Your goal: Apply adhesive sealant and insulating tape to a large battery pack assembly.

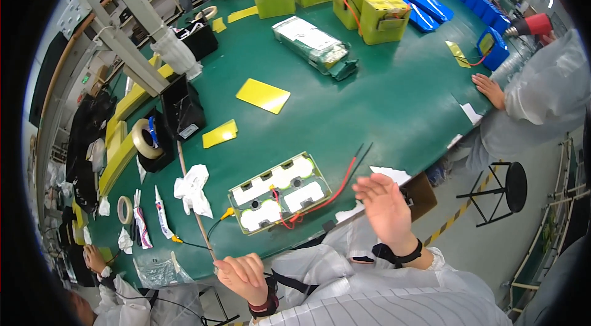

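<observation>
- Your left hand (244, 275) is curled shut around a thin wooden stick (192, 193) at seven o'clock.
- The flat green-wrapped battery pack with white pads (280, 192) lies at centre on the green table mat (381, 98).
- Your right hand (386, 208) hangs open, fingers spread, at five o'clock, over the grey floor (492, 246).

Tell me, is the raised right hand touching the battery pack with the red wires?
Apart. The head view shows the right hand lifted open, with green table between it and the battery pack.

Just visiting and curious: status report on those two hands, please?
Left hand curled, empty. Right hand open, raised. Battery pack on green table, untouched. Crumpled white cloth beside it.
</observation>
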`<action>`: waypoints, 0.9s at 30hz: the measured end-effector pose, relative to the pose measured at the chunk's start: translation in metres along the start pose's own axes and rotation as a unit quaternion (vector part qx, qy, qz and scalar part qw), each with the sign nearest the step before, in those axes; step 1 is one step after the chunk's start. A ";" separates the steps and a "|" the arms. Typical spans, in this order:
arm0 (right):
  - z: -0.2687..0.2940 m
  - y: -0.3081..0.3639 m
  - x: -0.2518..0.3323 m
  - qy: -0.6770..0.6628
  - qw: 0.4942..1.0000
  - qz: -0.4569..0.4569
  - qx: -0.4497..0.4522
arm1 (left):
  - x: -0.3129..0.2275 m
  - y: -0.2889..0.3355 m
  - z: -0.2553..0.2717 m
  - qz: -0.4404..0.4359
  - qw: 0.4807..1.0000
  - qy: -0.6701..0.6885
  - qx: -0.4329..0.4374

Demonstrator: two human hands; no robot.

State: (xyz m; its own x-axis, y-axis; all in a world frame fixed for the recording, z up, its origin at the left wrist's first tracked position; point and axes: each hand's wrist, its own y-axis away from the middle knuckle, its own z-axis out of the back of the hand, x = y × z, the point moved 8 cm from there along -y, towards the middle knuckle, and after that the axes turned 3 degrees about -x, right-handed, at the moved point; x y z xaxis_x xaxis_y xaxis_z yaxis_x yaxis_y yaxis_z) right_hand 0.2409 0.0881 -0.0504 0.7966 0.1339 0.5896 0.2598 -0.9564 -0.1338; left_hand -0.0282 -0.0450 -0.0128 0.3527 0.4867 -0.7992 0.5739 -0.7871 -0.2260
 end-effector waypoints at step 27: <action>-0.026 -0.039 0.006 0.569 0.813 0.105 0.072 | 0.020 -0.009 0.043 0.005 0.928 -0.353 -0.118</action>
State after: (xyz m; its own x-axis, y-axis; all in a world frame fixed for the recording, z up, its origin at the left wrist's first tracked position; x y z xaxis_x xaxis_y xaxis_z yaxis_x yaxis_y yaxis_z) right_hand 0.2216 0.1199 -0.0208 -0.1669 -0.4328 0.8859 0.3090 -0.8762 -0.3698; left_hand -0.0585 -0.0440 -0.0512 -0.1648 0.0451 -0.9853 0.7479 -0.6456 -0.1546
